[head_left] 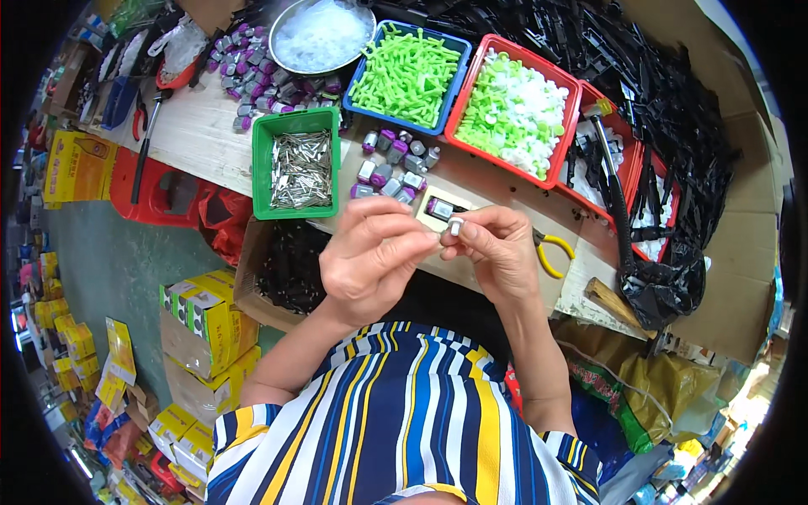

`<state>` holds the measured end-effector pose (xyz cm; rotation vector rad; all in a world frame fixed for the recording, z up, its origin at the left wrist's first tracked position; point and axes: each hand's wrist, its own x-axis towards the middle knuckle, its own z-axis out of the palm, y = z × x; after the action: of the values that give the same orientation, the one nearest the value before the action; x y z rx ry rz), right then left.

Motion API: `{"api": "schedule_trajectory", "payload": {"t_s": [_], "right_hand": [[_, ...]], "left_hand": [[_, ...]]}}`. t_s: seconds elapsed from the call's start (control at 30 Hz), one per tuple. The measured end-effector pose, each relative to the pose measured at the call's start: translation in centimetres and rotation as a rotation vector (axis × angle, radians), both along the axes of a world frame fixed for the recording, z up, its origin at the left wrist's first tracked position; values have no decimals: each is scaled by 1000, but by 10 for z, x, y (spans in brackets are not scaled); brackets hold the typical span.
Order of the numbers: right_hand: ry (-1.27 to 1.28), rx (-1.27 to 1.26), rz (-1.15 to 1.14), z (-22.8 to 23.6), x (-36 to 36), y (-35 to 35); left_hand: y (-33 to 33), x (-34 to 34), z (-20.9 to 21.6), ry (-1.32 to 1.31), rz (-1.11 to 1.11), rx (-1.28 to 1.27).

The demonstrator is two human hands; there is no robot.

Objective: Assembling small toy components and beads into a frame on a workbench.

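My right hand (503,252) pinches a small white plastic piece (455,225) between thumb and fingertips. Close beside it, my left hand (374,257) has its thumb and fingers pressed together; whatever may be in that pinch is too small or hidden to make out. Just beyond the fingertips lies a cream-coloured block (427,220) with a grey and purple part (440,208) on it. Several more grey and purple parts (383,174) are scattered on the bench past my left hand. Yellow-handled pliers (554,254) rest to the right of my right hand.
A green bin (259,168) holds metal pins. Beyond stand a blue bin (347,93) of green pieces, a red bin (505,172) of green and white pieces and a metal bowl (272,42). A hammer (608,151) leans at the right. Black strips (665,84) pile up behind.
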<state>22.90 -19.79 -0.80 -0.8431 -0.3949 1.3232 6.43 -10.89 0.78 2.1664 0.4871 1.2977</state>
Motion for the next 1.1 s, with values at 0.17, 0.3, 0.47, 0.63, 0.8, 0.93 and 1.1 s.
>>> {"api": "schedule_trajectory", "payload": {"t_s": [0.17, 0.3, 0.47, 0.63, 0.8, 0.93, 1.1], "right_hand": [[13, 11, -62, -3, -4, -7], [-44, 38, -90, -4, -6, -8], [-85, 37, -83, -4, -8, -9], [-109, -5, -65, 2, -14, -11], [-408, -14, -164, 7, -16, -11], [-463, -3, -160, 12, -15, -13], [-682, -10, -148, 12, -11, -18]], "left_hand": [[-7, 7, 0, -15, -23, 82], [-9, 9, -4, -8, -41, 127], [-10, 7, -9, 35, -8, 242], [-6, 4, -13, 55, -5, 274], [-4, 5, -16, 0, -76, 29], [2, 3, -10, 40, -180, -444], [6, 3, -17, 89, -360, -597]]}}
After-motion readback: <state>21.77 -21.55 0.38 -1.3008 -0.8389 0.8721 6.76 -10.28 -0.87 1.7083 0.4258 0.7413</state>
